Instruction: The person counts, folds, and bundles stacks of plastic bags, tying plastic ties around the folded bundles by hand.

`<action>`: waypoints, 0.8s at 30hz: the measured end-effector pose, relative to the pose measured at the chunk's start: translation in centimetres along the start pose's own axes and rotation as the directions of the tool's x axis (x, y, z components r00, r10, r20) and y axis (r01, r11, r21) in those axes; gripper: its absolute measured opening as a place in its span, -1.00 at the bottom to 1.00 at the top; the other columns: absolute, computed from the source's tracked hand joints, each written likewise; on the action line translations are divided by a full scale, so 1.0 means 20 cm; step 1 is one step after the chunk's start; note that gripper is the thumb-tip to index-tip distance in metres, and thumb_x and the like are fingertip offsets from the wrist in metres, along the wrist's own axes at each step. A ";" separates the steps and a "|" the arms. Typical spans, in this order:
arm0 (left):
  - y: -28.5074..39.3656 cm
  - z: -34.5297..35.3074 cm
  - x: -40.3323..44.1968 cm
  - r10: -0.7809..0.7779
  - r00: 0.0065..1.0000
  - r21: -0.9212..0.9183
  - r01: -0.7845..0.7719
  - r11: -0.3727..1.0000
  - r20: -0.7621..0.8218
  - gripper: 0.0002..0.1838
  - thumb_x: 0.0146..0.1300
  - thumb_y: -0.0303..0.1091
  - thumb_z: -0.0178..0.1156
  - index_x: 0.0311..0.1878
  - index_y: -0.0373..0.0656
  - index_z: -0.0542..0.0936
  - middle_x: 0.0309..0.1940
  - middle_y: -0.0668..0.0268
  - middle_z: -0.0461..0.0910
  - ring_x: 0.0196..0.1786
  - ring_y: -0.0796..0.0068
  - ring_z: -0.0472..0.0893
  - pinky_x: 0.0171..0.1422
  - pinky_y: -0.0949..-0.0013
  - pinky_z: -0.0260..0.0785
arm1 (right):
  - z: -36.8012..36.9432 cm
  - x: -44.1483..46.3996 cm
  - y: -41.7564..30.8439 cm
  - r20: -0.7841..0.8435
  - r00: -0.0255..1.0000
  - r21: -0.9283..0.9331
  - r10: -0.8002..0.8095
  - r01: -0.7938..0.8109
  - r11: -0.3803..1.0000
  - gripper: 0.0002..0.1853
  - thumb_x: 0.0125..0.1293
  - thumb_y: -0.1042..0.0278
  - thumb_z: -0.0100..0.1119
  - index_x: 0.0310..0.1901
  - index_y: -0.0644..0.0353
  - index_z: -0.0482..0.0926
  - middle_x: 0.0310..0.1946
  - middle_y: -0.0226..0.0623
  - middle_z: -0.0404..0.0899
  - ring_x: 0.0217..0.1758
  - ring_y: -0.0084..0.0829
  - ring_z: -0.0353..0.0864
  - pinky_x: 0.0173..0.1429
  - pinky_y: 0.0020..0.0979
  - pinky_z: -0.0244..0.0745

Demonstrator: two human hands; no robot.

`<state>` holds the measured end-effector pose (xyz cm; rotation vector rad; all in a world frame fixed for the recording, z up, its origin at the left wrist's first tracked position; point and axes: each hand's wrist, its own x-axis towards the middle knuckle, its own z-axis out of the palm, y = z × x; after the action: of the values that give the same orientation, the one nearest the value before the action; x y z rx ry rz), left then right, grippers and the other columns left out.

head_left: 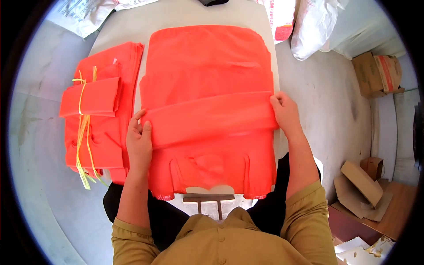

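Note:
A stack of red plastic bags [207, 57] lies flat on the table in front of me, handle ends toward my body. Across its middle runs a folded red strip [212, 115]. My left hand [140, 137] pinches the strip's left end, thumb and fingers closed on it. At the right end, slightly higher, my right hand [284, 110] grips the strip with curled fingers. Left of the stack is a pile of red bags [128, 70], with a folded red bundle [95, 97] on it and yellow ties [84, 132] over the bundle.
The pale table [185, 17] shows beyond the stack. A white sack [313, 31] and a printed bag [280, 22] are at its far right, another printed bag [81, 15] at far left. Cardboard boxes [375, 75] and an opened carton [362, 185] are at right.

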<state>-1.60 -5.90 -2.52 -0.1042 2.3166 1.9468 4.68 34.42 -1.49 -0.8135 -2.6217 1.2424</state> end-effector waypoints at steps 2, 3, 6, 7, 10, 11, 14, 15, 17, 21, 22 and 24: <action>-0.01 0.01 0.00 0.029 1.000 -0.010 -0.029 1.000 -0.011 -0.58 0.63 -0.40 0.10 0.46 -0.27 0.46 0.02 0.21 0.67 0.05 0.55 0.63 0.18 0.46 0.49 | -0.03 -0.02 -0.07 -0.084 0.983 -0.115 -0.163 0.153 0.982 -0.82 0.55 0.30 0.15 -0.03 0.22 0.61 -0.15 -0.28 0.69 -0.07 -0.34 0.62 0.06 -0.30 0.51; -0.02 0.00 0.00 0.037 0.999 0.017 -0.036 0.999 -0.019 -0.59 0.62 -0.40 0.10 0.45 -0.27 0.47 0.02 0.21 0.67 0.05 0.56 0.63 0.18 0.47 0.48 | -0.04 -0.02 -0.10 -0.130 0.945 -0.151 -0.301 0.282 0.948 -0.79 0.52 0.31 0.17 0.04 0.23 0.61 -0.07 -0.19 0.70 0.01 -0.20 0.65 0.12 -0.21 0.53; -0.03 0.00 -0.01 0.048 0.998 0.094 -0.044 0.995 -0.032 -0.59 0.62 -0.40 0.11 0.44 -0.28 0.48 0.02 0.22 0.66 0.06 0.56 0.62 0.18 0.47 0.47 | 0.06 -0.09 -0.18 -0.036 0.830 -0.264 -0.556 0.529 0.807 -0.60 0.50 0.34 0.19 0.32 0.16 0.57 0.25 -0.17 0.66 0.35 -0.10 0.59 0.42 -0.19 0.48; -0.01 0.00 -0.01 0.046 0.998 0.121 -0.041 0.992 -0.032 -0.60 0.62 -0.41 0.11 0.43 -0.28 0.49 0.04 0.22 0.65 0.07 0.56 0.62 0.19 0.47 0.47 | 0.15 -0.14 -0.21 0.098 0.785 -0.188 -0.612 0.619 0.763 -0.52 0.48 0.32 0.22 0.40 0.12 0.52 0.38 -0.16 0.55 0.48 -0.09 0.48 0.52 -0.14 0.39; 0.00 0.01 -0.02 0.058 0.998 0.145 -0.053 0.988 -0.035 -0.60 0.61 -0.41 0.12 0.42 -0.28 0.50 0.08 0.21 0.64 0.09 0.54 0.61 0.22 0.45 0.46 | 0.42 -0.23 -0.37 0.394 0.517 -0.136 -0.760 0.850 0.508 -0.31 0.44 0.20 0.30 0.57 0.03 0.37 0.64 -0.17 0.25 0.72 -0.09 0.17 0.72 -0.03 0.14; 0.00 0.01 -0.02 0.063 0.997 0.146 -0.057 0.988 -0.034 -0.61 0.61 -0.41 0.12 0.42 -0.28 0.50 0.09 0.20 0.63 0.10 0.53 0.61 0.22 0.44 0.46 | 0.48 -0.24 -0.44 0.436 0.497 -0.132 -0.750 0.860 0.493 -0.31 0.44 0.15 0.29 0.56 0.03 0.37 0.65 -0.16 0.23 0.73 -0.08 0.14 0.73 -0.01 0.10; 0.00 0.00 -0.02 0.040 0.999 0.098 -0.038 0.994 -0.014 -0.60 0.61 -0.42 0.11 0.43 -0.26 0.50 0.11 0.18 0.63 0.12 0.50 0.61 0.24 0.43 0.46 | 0.57 -0.17 -0.57 0.502 0.503 -0.120 -0.704 0.847 0.519 -0.30 0.46 0.00 0.24 0.56 0.04 0.38 0.68 -0.15 0.17 0.77 -0.06 0.03 0.76 0.04 -0.02; -0.01 0.00 -0.02 0.026 1.000 0.110 -0.025 0.994 -0.012 -0.60 0.61 -0.42 0.11 0.43 -0.26 0.50 0.12 0.18 0.63 0.12 0.51 0.61 0.25 0.43 0.45 | 0.59 -0.10 -0.56 0.485 0.556 -0.127 -0.675 0.809 0.574 -0.30 0.48 -0.04 0.21 0.56 0.05 0.37 0.68 -0.15 0.16 0.78 -0.05 -0.01 0.77 0.05 -0.07; 0.00 0.00 -0.02 -0.001 1.000 0.129 0.003 0.992 -0.014 -0.59 0.60 -0.44 0.11 0.44 -0.26 0.51 0.15 0.18 0.63 0.12 0.51 0.60 0.26 0.43 0.44 | 0.58 0.05 -0.49 0.451 0.653 -0.204 -0.608 0.739 0.642 -0.32 0.52 -0.09 0.13 0.55 0.08 0.38 0.67 -0.12 0.17 0.77 -0.05 -0.02 0.77 0.06 -0.11; 0.00 -0.01 -0.02 0.039 0.999 0.257 -0.035 0.966 -0.008 -0.58 0.57 -0.46 0.11 0.43 -0.25 0.52 -0.12 0.34 0.58 -0.14 0.62 0.50 0.03 0.49 0.41 | 0.23 0.29 -0.23 0.186 0.936 -0.558 -0.300 0.352 0.751 -0.44 0.58 0.00 0.06 0.45 0.16 0.46 0.55 -0.07 0.31 0.64 -0.02 0.19 0.67 0.00 0.07; -0.04 0.01 -0.01 0.112 0.993 0.236 -0.103 0.966 -0.024 -0.58 0.57 -0.46 0.11 0.43 -0.24 0.52 -0.20 0.38 0.53 -0.21 0.64 0.44 -0.05 0.51 0.37 | 0.17 0.29 -0.18 0.081 0.930 -0.658 -0.359 0.320 0.682 -0.48 0.55 0.06 0.11 0.40 0.17 0.49 0.51 -0.06 0.37 0.59 -0.02 0.27 0.63 0.00 0.14; -0.04 0.01 0.00 0.135 0.990 0.214 -0.124 0.969 -0.037 -0.58 0.57 -0.47 0.12 0.43 -0.24 0.53 -0.30 0.44 0.44 -0.29 0.68 0.36 -0.16 0.53 0.30 | 0.06 0.21 -0.12 0.043 0.860 -0.467 -0.508 0.467 0.751 -0.49 0.47 0.16 0.22 0.37 0.16 0.52 0.47 -0.05 0.42 0.55 0.01 0.34 0.59 0.01 0.23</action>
<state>-1.48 -5.82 -3.28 0.0164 2.6081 1.7565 -0.20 34.49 -1.03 -0.1686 -2.8206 0.4321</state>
